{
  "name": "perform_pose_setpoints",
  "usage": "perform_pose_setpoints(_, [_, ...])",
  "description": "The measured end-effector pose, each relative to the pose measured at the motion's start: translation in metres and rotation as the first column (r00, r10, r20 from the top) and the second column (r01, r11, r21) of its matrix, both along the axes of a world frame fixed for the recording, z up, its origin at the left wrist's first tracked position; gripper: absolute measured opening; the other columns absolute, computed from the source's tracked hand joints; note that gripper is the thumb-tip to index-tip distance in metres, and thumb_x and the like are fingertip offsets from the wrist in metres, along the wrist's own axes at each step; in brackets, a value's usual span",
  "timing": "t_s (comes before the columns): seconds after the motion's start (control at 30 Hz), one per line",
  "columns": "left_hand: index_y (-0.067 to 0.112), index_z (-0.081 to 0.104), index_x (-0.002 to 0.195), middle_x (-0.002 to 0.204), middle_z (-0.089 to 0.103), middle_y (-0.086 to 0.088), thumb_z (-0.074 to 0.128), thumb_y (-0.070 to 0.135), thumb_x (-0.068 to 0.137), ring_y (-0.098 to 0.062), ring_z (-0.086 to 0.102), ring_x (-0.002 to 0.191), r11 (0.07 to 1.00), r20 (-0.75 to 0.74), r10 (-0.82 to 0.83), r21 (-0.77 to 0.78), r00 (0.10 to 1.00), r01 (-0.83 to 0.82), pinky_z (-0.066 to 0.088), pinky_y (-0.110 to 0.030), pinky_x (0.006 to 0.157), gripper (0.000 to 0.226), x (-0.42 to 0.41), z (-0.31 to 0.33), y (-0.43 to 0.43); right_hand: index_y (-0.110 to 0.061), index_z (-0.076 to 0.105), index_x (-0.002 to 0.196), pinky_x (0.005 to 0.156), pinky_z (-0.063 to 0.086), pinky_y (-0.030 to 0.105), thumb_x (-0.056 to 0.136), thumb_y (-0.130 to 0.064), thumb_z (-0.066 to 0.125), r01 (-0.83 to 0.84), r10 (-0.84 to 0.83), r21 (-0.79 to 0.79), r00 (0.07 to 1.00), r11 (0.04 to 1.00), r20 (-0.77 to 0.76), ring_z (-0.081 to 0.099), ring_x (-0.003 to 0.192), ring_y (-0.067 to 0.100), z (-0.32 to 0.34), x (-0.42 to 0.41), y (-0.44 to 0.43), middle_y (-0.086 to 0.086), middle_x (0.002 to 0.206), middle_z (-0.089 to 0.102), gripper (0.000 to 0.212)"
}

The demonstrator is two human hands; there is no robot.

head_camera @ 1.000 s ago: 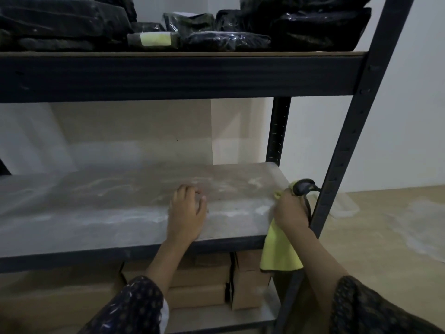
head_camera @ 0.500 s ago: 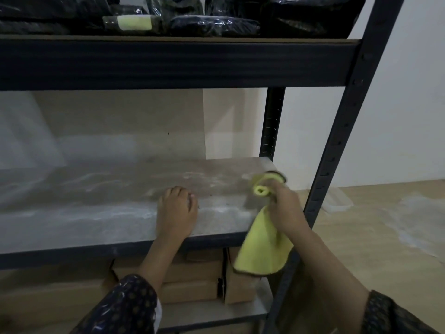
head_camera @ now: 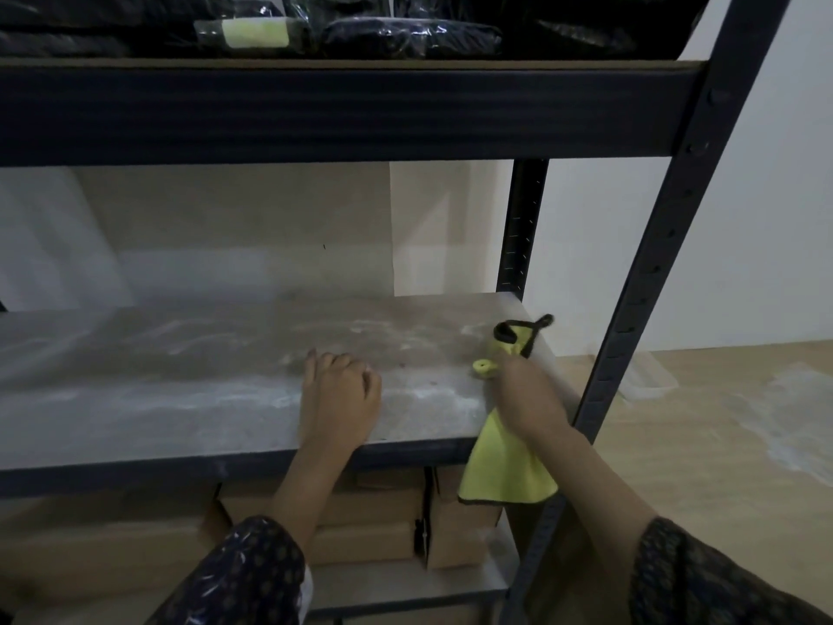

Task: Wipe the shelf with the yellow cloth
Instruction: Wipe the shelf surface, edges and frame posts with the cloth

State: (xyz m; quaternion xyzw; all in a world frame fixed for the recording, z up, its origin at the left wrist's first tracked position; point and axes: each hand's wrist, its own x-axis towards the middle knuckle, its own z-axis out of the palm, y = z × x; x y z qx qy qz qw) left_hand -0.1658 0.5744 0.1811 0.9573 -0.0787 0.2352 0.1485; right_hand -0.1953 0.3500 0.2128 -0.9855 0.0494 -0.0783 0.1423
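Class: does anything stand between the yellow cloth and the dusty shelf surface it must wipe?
Only the left hand, resting on the shelf just left of the cloth, which the right hand holds at the right end.

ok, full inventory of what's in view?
shelf: one, dusty grey, middle level of the rack
cloth: one, yellow with dark trim, shelf's right front corner, hanging over the edge
packages: several, black, top level
boxes: several, brown, bottom level
posts: two, dark, right side
floor: pale wood, right
left hand: one, rests on the shelf near its front edge
right hand: one, holds the cloth
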Motion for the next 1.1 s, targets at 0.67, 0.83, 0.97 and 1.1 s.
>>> perform_pose_setpoints(0.67, [0.012,0.064,0.076,0.084,0.064,-0.005,0.039,0.019,0.093,-0.025,0.054,0.088,0.999,-0.021,-0.022,-0.041,1.000,0.021,0.022,-0.047,0.115,0.031,-0.001,0.003,0.000,-0.004,0.026,0.143,0.101,0.035,0.043,0.093,-0.017,0.048,0.206,-0.208,0.035,0.975,0.978,0.081,0.036,0.126,0.033,0.010,-0.017,0.006,0.015,0.137,0.042,0.056])
perform_pose_setpoints(0.83, [0.012,0.065,0.079,0.088,0.065,-0.006,0.040,0.019,0.093,-0.025,0.054,0.091,0.998,-0.032,-0.026,-0.051,0.999,0.025,0.020,-0.046,0.116,0.029,0.000,0.003,0.001,-0.005,0.045,0.122,0.094,0.044,0.043,0.091,-0.013,0.049,0.272,-0.271,0.020,0.962,0.962,-0.023,0.047,0.116,0.035,-0.002,-0.001,-0.004,0.017,0.127,0.048,0.033])
perform_pose_setpoints(0.97, [0.012,0.066,0.081,0.089,0.065,-0.005,0.042,0.020,0.092,-0.024,0.055,0.091,0.997,-0.031,-0.029,-0.066,0.999,0.027,0.019,-0.045,0.117,0.028,0.000,0.002,0.000,-0.012,0.050,0.121,0.070,0.051,0.039,0.084,0.005,0.047,0.080,-0.080,0.016,0.997,0.997,0.017,0.061,0.091,0.033,-0.001,-0.011,-0.004,0.014,0.108,0.063,0.041])
perform_pose_setpoints(1.1, [0.011,0.067,0.080,0.088,0.065,-0.006,0.042,0.018,0.092,-0.025,0.056,0.089,0.996,-0.024,-0.036,-0.077,0.999,0.034,0.021,-0.047,0.116,0.028,-0.001,0.002,-0.001,-0.019,0.058,0.126,0.074,0.043,0.031,0.088,0.003,0.047,-0.190,0.183,0.121,0.981,0.974,0.066,0.061,0.098,0.026,0.003,-0.051,0.010,0.005,0.112,0.067,0.046])
